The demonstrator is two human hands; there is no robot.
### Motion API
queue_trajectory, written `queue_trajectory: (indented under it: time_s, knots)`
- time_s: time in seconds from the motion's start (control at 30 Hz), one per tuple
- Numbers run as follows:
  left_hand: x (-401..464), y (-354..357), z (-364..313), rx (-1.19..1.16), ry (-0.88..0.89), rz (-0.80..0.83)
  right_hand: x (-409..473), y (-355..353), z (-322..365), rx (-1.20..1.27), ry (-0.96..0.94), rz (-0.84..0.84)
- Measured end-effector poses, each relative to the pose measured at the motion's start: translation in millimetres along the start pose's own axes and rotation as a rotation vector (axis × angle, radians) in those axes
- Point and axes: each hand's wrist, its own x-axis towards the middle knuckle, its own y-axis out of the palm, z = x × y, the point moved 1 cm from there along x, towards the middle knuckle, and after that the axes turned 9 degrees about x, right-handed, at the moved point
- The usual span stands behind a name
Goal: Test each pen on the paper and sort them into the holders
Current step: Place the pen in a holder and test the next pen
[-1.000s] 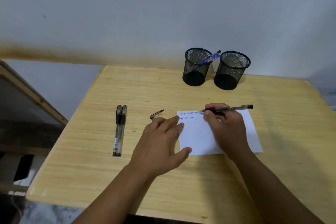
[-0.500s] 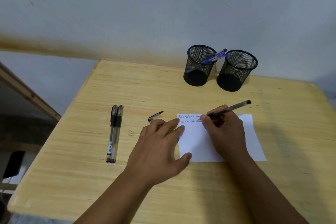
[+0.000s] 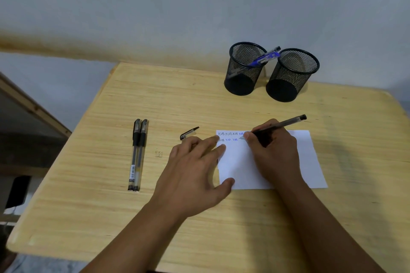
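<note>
Right hand [image 3: 274, 150] pinching a light, stiff, slick pen [image 3: 280, 124] low by its tip over the paper [image 3: 310, 162], best gripped there; left hand [image 3: 195, 173] flat, steadying the sheet's edge beside that grip.

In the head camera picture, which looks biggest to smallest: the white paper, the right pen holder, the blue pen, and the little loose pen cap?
1. white paper
2. right pen holder
3. blue pen, though part of it hides inside the left holder, so its full length is unsure
4. loose pen cap
</note>
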Motion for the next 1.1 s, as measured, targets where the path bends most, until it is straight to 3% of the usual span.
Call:
queue_trajectory:
  time_s: [0.5,0.77,0.9,1.0,1.1]
  knots:
    - [0,-1,0,0.021,0.007,0.005,-2,1,1,-0.001,0.002,-0.010]
    - [-4,-2,-2,0.011,0.000,0.004,1,-21,-1,0.449,0.131,-0.053]
    - [-3,-2,-3,0.010,0.028,-0.020,-3,-35,6,0.523,0.094,-0.083]
    - [-6,-3,-2,-0.187,0.010,-0.131,-9,-40,11,0.562,0.074,-0.069]
    - [-8,-5,5,-0.411,-0.143,-0.255,-14,-42,11,0.628,0.103,-0.065]
